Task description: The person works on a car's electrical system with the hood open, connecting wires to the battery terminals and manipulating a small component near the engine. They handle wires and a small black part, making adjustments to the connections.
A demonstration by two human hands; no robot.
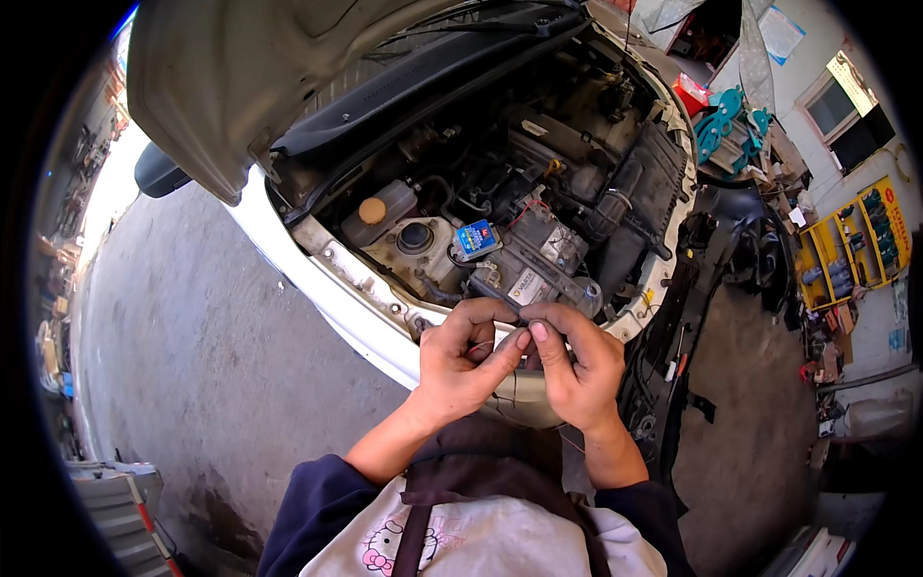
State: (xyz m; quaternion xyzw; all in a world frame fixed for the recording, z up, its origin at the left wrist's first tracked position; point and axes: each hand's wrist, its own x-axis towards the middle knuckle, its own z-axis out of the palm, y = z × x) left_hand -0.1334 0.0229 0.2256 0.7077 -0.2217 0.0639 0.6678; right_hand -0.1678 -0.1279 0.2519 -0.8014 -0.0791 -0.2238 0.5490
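Close together at the front edge of a car's engine bay, my left hand (pixel 460 361) and my right hand (pixel 582 363) are both closed, thumbs and forefingers pinching. Between the fingertips is a thin wire; a dark strand (pixel 513 383) hangs below them, and a reddish strand shows by my left palm. The pinched ends are mostly hidden by the fingers. Just beyond my hands lies the car battery (pixel 529 286). A small blue box (pixel 476 238) rests at the battery's far left corner, with a thin red wire behind it.
The raised hood (pixel 207 87) stands at the upper left. A yellowish-capped reservoir (pixel 373 211) sits left in the bay, a black ribbed cover (pixel 654 183) right. A removed dark bumper part (pixel 697 279) lies right of the car. Yellow shelving (pixel 822 255) stands by the wall.
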